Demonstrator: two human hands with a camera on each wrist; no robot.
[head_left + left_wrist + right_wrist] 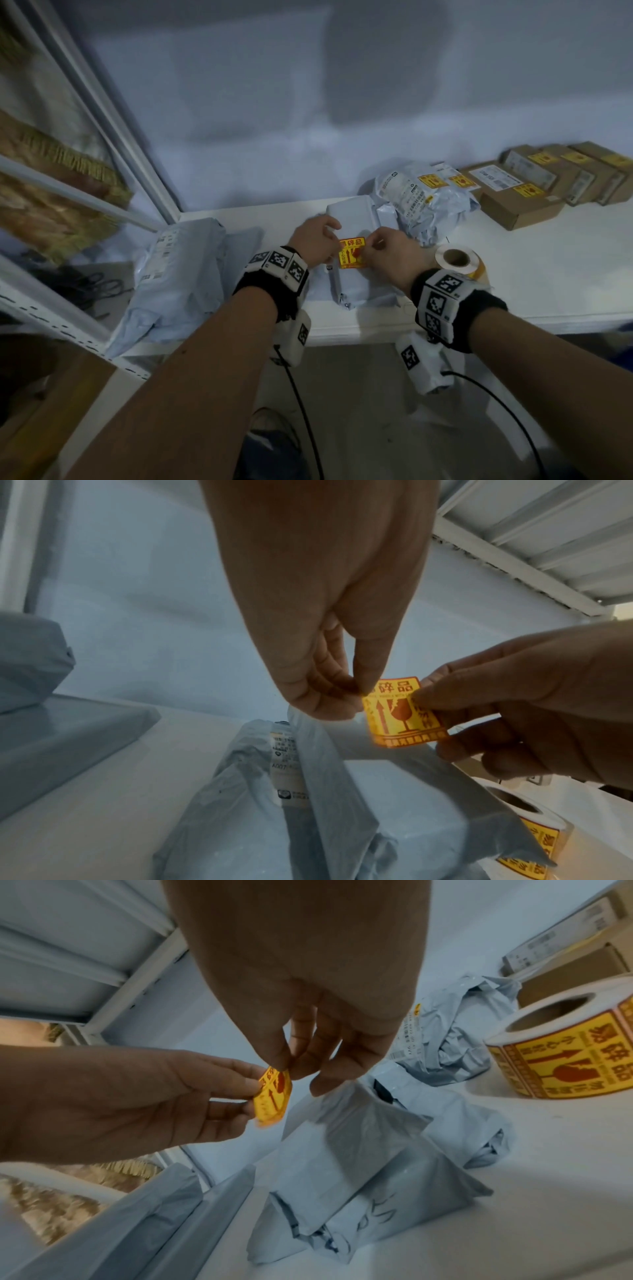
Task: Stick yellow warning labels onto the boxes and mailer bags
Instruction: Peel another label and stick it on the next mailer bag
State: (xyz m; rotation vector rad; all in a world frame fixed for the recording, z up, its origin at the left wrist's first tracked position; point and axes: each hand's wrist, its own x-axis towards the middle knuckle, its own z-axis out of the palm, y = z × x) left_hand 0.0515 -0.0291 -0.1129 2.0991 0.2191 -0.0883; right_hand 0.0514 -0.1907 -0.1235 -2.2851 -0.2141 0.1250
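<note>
A yellow warning label (pixel 352 253) with red print hangs in the air between my two hands, over a grey mailer bag (pixel 359 291) on the white table. My left hand (pixel 329 249) pinches the label's upper left corner. My right hand (pixel 372 254) pinches its right edge. In the left wrist view, the left hand (pixel 360 694) grips the label (pixel 400 715) above the bag (pixel 325 791). In the right wrist view, the right hand (pixel 286 1069) pinches the label (pixel 274 1100), seen nearly edge-on, above the bag (pixel 359 1150).
The label roll (pixel 458 261) stands just right of my right hand. Behind it lie a crumpled labelled mailer bag (pixel 421 200) and several labelled cardboard boxes (pixel 534 186). More grey mailer bags (pixel 178 274) lie at the left by a white shelf frame (pixel 113 137). Scissors (pixel 106 286) lie farther left.
</note>
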